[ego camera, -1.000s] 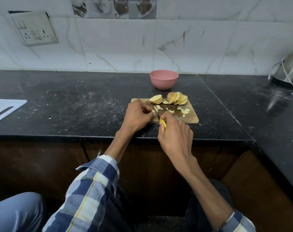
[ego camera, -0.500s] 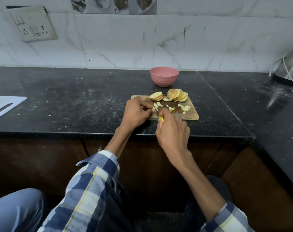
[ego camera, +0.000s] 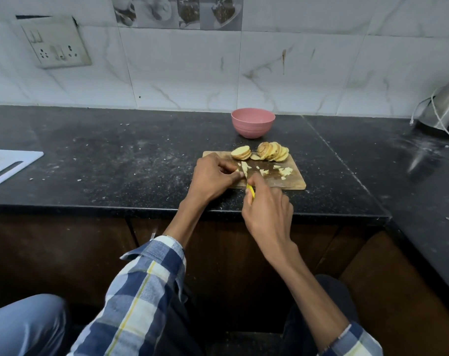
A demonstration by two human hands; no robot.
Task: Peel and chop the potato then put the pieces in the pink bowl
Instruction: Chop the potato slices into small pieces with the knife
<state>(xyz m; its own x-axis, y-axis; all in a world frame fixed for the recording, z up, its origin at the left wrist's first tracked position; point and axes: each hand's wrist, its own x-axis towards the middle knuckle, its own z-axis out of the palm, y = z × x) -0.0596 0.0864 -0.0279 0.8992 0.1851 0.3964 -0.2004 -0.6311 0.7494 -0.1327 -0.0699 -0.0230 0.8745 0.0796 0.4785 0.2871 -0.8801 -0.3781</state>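
A wooden cutting board (ego camera: 294,182) lies on the black counter. Two stacks of round potato slices (ego camera: 272,151) sit along its far edge, and small chopped potato bits (ego camera: 285,171) are scattered in its middle. My left hand (ego camera: 213,179) pinches a potato piece (ego camera: 244,168) at the board's left side. My right hand (ego camera: 268,211) grips a knife by its yellow handle (ego camera: 250,190); the blade is mostly hidden between my hands. The pink bowl (ego camera: 253,122) stands upright behind the board; its inside is out of sight.
A white cutting board (ego camera: 5,167) lies at the counter's left edge. A steel appliance with a cord (ego camera: 444,109) stands at the far right. A wall socket (ego camera: 56,43) is mounted on the tiled wall. The counter's front edge runs just below my hands.
My hands stay at the board's left side, and the knife hand has shifted slightly. The camera view tilted a little.
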